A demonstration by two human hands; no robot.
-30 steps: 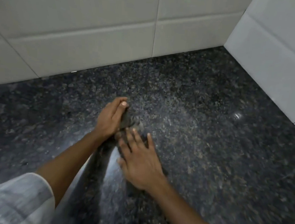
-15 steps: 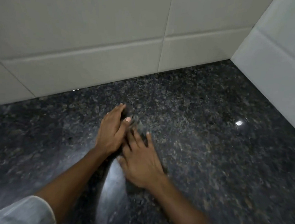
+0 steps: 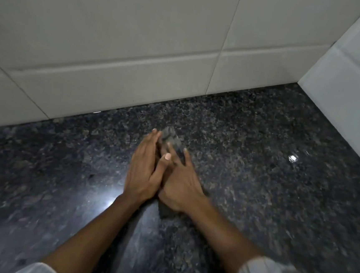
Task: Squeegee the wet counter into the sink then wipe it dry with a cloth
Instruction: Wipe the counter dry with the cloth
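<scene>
A small grey cloth [image 3: 170, 138] lies flat on the dark speckled granite counter [image 3: 257, 186], blurred by motion and mostly covered by my hands. My left hand [image 3: 142, 172] presses flat on its left part, fingers pointing at the back wall. Beside it, my right hand [image 3: 182, 185] presses on the right part with fingers spread, and the two thumbs touch. A corner of the cloth shows below my right palm. No squeegee or sink is in view.
A white tiled back wall [image 3: 115, 65] meets the counter just beyond the cloth. A second tiled wall [image 3: 348, 96] closes the right side and forms a corner at the far right. Light glints off the counter [image 3: 292, 158] to the right.
Both hands have pushed the cloth forward over the counter, closer to the back wall, and now lie flatter on it. The left hand has opened from a curled hold.
</scene>
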